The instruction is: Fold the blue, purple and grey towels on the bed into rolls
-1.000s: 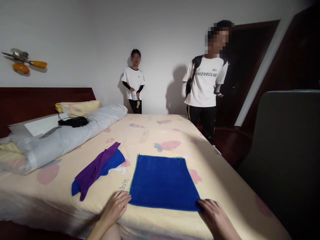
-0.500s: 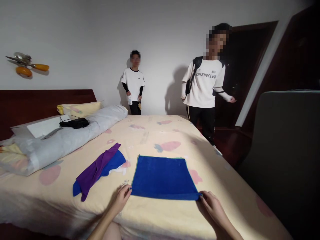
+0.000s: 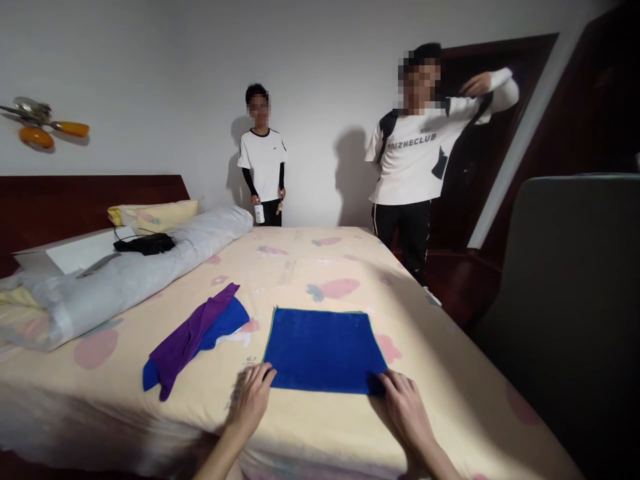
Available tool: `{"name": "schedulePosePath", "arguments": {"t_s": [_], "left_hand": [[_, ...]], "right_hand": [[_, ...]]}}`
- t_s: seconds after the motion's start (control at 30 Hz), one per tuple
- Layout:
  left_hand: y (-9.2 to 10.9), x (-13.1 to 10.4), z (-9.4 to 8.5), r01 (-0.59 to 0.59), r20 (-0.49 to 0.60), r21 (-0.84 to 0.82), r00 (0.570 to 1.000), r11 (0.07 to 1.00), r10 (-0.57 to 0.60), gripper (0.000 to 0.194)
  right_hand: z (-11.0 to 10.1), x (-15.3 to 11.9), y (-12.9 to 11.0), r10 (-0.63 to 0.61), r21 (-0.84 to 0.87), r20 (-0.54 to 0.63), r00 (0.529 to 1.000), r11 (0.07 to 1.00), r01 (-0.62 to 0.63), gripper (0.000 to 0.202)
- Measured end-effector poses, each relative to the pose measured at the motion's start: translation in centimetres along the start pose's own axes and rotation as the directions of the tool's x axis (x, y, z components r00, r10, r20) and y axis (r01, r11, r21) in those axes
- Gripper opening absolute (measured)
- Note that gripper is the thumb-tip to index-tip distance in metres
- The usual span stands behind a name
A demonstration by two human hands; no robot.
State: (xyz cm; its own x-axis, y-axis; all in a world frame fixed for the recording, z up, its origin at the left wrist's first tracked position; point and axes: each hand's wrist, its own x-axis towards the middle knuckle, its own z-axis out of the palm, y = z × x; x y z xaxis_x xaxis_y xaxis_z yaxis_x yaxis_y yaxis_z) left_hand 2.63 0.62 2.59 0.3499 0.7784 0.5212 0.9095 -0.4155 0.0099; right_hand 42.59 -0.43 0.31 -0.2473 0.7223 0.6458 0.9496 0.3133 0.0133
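Pinching the near corners of the blue cloth at lower centre, the left hand and right hand are holding it in closed grips on the bed. Left of it, a purple cloth is lying over a blue piece. Farther off, one person is standing at upper centre; another person is raising an arm at upper right.

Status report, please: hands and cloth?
Left hand on blue cloth, near left corner. Right hand on near right corner. Purple cloth lies apart, to the left.
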Motion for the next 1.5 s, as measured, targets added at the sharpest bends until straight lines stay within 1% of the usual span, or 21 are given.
{"name": "schedulePosePath", "arguments": {"t_s": [0.07,0.1,0.2,0.3,0.37,0.47,0.53,0.63,0.7,0.77,0.83,0.93,1.03,1.1,1.13,1.2,1.27,1.33,1.4,1.43,1.5], "left_hand": [[0.6,-0.1,0.3,-0.107,0.012,-0.063,0.994,0.992,0.108,0.046],[0.8,-0.2,0.5,-0.141,0.020,-0.091,0.989,0.986,0.144,0.047],[0.4,-0.4,0.8,-0.171,0.072,-0.141,0.981,0.975,0.183,0.049],[-1.2,-0.5,0.8,-0.170,0.134,-0.163,0.972,0.972,0.193,0.051],[-2.5,-0.6,0.9,-0.174,0.153,-0.161,0.968,0.972,0.198,0.050],[-4.0,-0.5,1.2,-0.179,0.136,-0.145,0.971,0.973,0.199,0.048],[-4.5,-0.3,1.2,-0.170,0.100,-0.155,0.977,0.973,0.187,0.048],[-4.5,0.3,0.9,-0.088,0.063,-0.218,0.993,0.972,0.104,0.040],[-4.4,1.2,0.7,0.028,0.090,-0.258,0.996,0.966,-0.005,0.030],[-4.3,2.2,0.7,0.172,0.142,-0.251,0.980,0.953,-0.140,0.024],[-4.4,3.3,0.9,0.278,0.170,-0.211,0.954,0.937,-0.245,0.021],[-4.3,4.4,1.6,0.335,0.155,-0.153,0.937,0.930,-0.312,0.019],[-3.3,4.6,1.9,0.368,0.093,-0.093,0.928,0.925,-0.360,0.027],[-1.8,4.5,2.0,0.324,0.037,-0.072,0.946,0.943,-0.322,0.036],[-0.7,4.5,2.1,0.265,0.025,-0.076,0.964,0.961,-0.264,0.040],[1.9,4.6,2.4,0.081,0.048,-0.114,0.996,0.990,-0.076,0.048],[4.4,4.8,3.0,-0.090,0.114,-0.173,0.987,0.981,0.111,0.056],[6.0,5.2,3.5,-0.171,0.183,-0.209,0.960,0.963,0.211,0.061],[6.1,5.3,3.8,-0.169,0.247,-0.215,0.944,0.962,0.221,0.061],[5.5,5.3,3.8,-0.155,0.274,-0.210,0.938,0.965,0.210,0.060],[3.4,4.9,3.6,-0.128,0.309,-0.191,0.933,0.973,0.183,0.057]], "right_hand": [[-0.3,0.2,-1.0,-0.127,0.084,0.041,0.991,0.989,0.123,0.030],[-0.4,0.3,-1.4,-0.145,0.119,0.064,0.987,0.983,0.137,0.027],[-1.0,0.3,-1.2,-0.103,0.175,0.123,0.987,0.981,0.080,0.026],[-1.8,-0.1,0.3,-0.098,0.218,0.171,0.980,0.974,0.060,0.031],[-2.2,-0.4,1.3,-0.084,0.226,0.179,0.980,0.973,0.042,0.031],[-2.3,-0.8,2.1,-0.048,0.217,0.164,0.985,0.976,0.012,0.029],[-2.0,-0.8,2.3,-0.029,0.240,0.167,0.986,0.971,-0.012,0.027],[-1.2,0.0,2.4,0.040,0.317,0.204,0.978,0.943,-0.105,0.028],[-0.7,1.0,2.6,0.096,0.357,0.235,0.967,0.917,-0.178,0.032],[-0.1,2.1,3.0,0.135,0.366,0.249,0.959,0.904,-0.222,0.034],[0.7,3.0,3.5,0.170,0.331,0.243,0.955,0.911,-0.246,0.036],[1.8,3.7,4.1,0.240,0.238,0.212,0.947,0.928,-0.288,0.035],[2.1,3.8,3.7,0.317,0.154,0.165,0.934,0.927,-0.341,0.034],[1.8,4.0,2.1,0.320,0.114,0.095,0.943,0.937,-0.330,0.034],[1.5,4.2,0.8,0.287,0.115,0.060,0.956,0.949,-0.292,0.035],[1.1,4.7,-2.3,0.152,0.164,0.041,0.988,0.974,-0.157,0.039],[1.1,5.3,-5.5,-0.008,0.255,0.106,0.994,0.967,-0.019,0.046],[1.5,5.5,-7.6,-0.126,0.331,0.204,0.971,0.942,0.053,0.051],[2.1,5.4,-7.9,-0.182,0.363,0.284,0.941,0.929,0.070,0.053],[2.3,5.1,-7.3,-0.185,0.361,0.313,0.931,0.930,0.063,0.053],[2.5,4.3,-5.3,-0.145,0.327,0.349,0.926,0.945,0.025,0.052]]}}
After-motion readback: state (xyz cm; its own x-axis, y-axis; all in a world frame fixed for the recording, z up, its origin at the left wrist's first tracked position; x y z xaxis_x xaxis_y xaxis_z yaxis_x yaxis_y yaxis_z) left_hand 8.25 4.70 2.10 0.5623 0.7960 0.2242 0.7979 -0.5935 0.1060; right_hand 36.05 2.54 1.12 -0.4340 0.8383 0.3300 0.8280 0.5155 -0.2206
